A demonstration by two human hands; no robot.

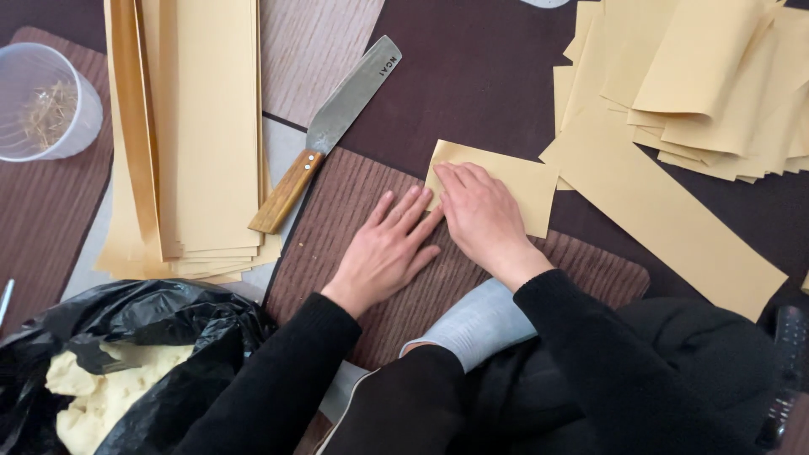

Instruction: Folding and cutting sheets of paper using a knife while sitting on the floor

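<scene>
I see both hands flat at frame centre, working one small yellow sheet (506, 181) on the brown ribbed mat (354, 211). Right hand (482, 212) lies palm down on the sheet's left end, fingers together, pressing, not pinching. Left hand (385, 251) lies just beside it, fingers slightly spread, palm on the mat, fingertips touching the sheet's lower left edge. Neither hand grips anything.

Sheet's upper left corner looks turned in, so my read is one fold being creased. I can't tell whether more folds are under the hand.

Progress, as a judgement: early. Tall stack of long uncut strips (198, 135) at upper left, untouched. Loose pile of shorter cut pieces (699, 93) at upper right, curling, plus one long strip (666, 211) running toward lower right. No finished folded pieces in view.

Knife (337, 126) with wooden handle lies idle between the stack and the mat, blade pointing up right. Black bag (160, 337) with pale dough (101, 396) at lower left. Clear plastic cup (46, 101) with thin straw-like bits at upper left. All on the dark tabletop (472, 67).
</scene>
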